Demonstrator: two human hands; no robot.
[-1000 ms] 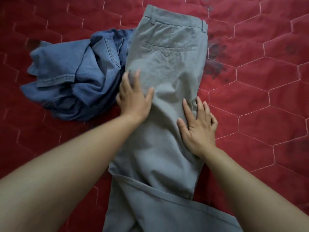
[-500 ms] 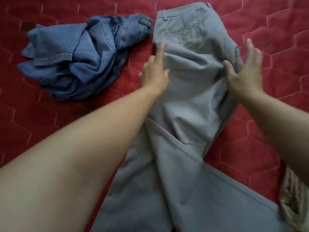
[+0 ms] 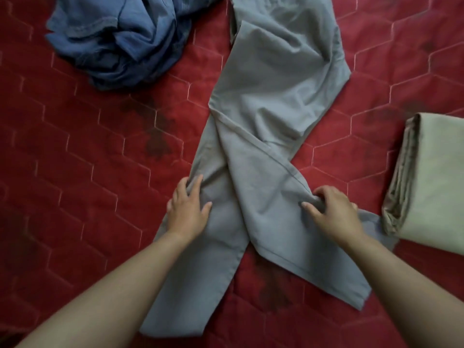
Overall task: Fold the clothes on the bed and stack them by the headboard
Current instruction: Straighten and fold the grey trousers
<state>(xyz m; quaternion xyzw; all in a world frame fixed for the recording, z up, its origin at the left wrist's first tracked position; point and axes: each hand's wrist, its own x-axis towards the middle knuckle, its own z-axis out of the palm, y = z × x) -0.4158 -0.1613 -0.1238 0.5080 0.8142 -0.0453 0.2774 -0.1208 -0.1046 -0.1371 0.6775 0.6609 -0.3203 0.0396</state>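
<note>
both hands have dropped from the seat down to the legs. left hand (image 3: 188, 209) is curled on the outer edge of the left-side leg. right hand (image 3: 331, 212) is bunching a pinch of the other leg. grey trousers (image 3: 266, 101) lie on the red quilt (image 3: 75, 172), legs crossed just past my hands, waist running out of the top of view. so smoothing looks done and leg alignment is next: uncross, lay one on the other, then fold. folded beige cloth (image 3: 431, 182) sits to the right, one hem reaching it. denim heap (image 3: 120, 38) far left, unfolded. headboard not in view.
</note>
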